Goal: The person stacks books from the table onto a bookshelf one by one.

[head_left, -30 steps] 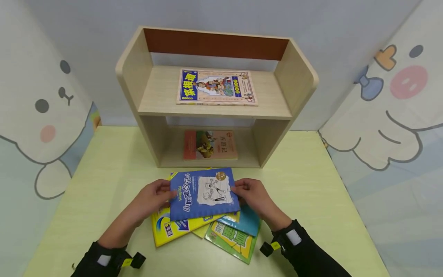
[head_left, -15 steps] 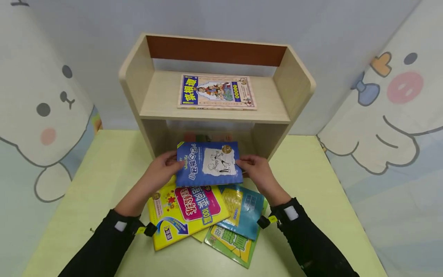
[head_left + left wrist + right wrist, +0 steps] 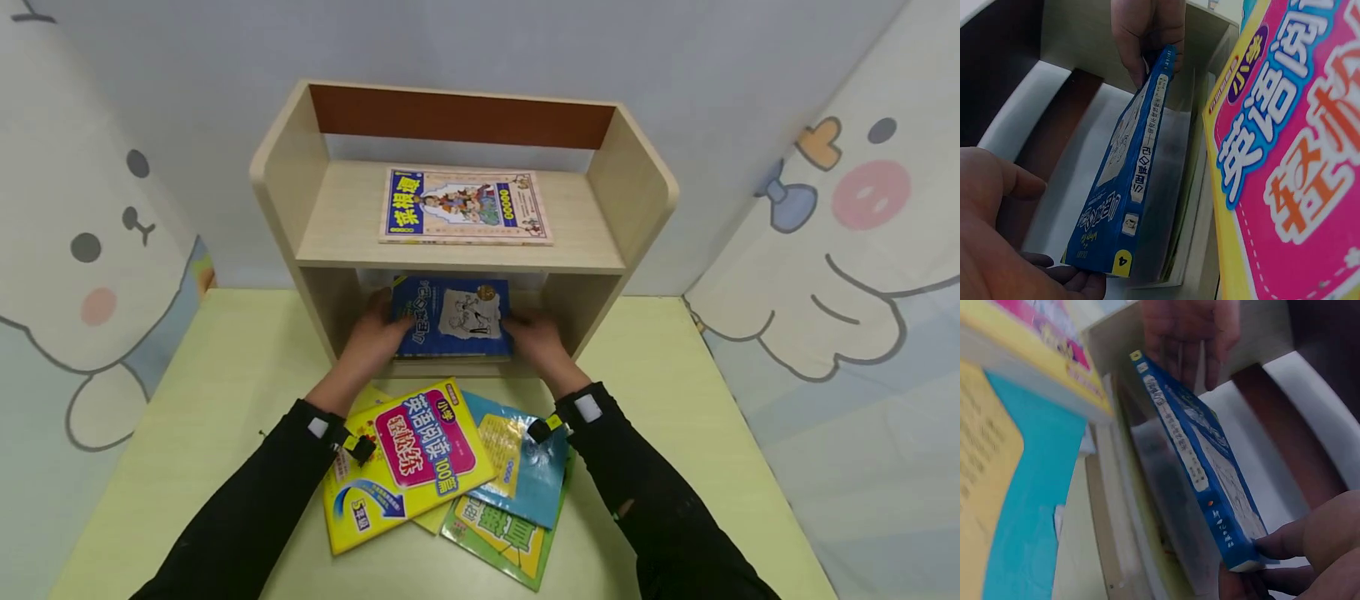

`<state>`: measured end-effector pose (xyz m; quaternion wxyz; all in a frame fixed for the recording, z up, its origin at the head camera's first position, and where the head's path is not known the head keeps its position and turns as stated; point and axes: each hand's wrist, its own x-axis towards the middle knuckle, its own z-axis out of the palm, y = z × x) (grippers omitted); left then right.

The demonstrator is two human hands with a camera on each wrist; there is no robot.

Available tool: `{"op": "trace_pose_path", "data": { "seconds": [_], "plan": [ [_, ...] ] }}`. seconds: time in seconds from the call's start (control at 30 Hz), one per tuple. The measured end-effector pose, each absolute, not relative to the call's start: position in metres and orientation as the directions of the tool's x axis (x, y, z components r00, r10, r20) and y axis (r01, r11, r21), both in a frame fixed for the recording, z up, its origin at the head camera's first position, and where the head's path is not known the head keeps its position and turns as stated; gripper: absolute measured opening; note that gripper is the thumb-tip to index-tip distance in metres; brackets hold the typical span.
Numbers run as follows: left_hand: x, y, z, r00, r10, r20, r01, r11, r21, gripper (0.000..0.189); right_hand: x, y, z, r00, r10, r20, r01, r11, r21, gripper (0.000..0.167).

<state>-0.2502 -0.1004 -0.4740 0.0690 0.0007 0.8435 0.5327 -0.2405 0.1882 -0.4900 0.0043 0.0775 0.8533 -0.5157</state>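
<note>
A blue paperback book [image 3: 457,321] with a sketch on its cover is inside the lower compartment of the wooden bookshelf [image 3: 457,260]. In the wrist views a gap separates it from the book [image 3: 1175,506] lying beneath. My right hand [image 3: 534,337] pinches its right end, thumb on the cover and fingers underneath. At the other end, my left hand [image 3: 378,333] supports it from below with fairly straight fingers [image 3: 1188,362]; its thumb [image 3: 1025,184] stands apart from the cover in the left wrist view.
A comic-style book [image 3: 465,207] lies flat on the upper shelf. On the table [image 3: 247,400] before the shelf, a yellow book [image 3: 408,467], a teal book [image 3: 525,467] and a green book [image 3: 498,537] overlap in a pile. Cartoon-printed curtains [image 3: 832,317] flank the table.
Both hands have lifted the blue book off the pile and moved it forward into the lower compartment, over the book there. My left thumb has come off the cover.
</note>
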Motion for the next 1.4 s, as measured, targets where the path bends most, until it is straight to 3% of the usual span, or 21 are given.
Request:
{"op": "trace_pose_path", "data": {
  "seconds": [0.1,0.47,0.67,1.03,1.27,1.4],
  "plan": [
    [-0.260,-0.099,-0.481,-0.990,0.080,-0.113,-0.069,0.428,0.901,0.079,-0.251,0.185,-0.497,-0.987,0.134,-0.088,0.146,0.525,-0.838,0.047],
    [-0.262,-0.098,-0.507,-0.981,0.117,-0.156,-0.077,0.504,0.860,0.077,-0.251,0.175,-0.518,-0.988,0.099,-0.116,0.153,0.687,-0.711,0.030],
    [-0.256,-0.099,-0.516,-0.972,0.127,-0.197,-0.105,0.516,0.850,0.079,-0.243,0.174,-0.527,-0.990,0.062,-0.123,0.131,0.692,-0.709,0.029],
    [-0.252,-0.103,-0.514,-0.975,0.162,-0.152,-0.047,0.518,0.854,0.078,-0.239,0.174,-0.524,-0.997,0.023,-0.071,0.068,0.688,-0.722,0.033],
    [-0.195,-0.124,-0.490,-0.974,0.208,-0.087,0.053,0.586,0.809,0.070,-0.198,0.173,-0.495,-0.999,-0.034,0.014,-0.033,0.680,-0.733,0.044],
    [-0.151,-0.153,-0.480,-0.981,0.174,-0.084,0.046,0.632,0.774,0.055,-0.162,0.172,-0.487,-0.990,-0.133,-0.039,-0.058,0.651,-0.757,0.030]
  ]
}}
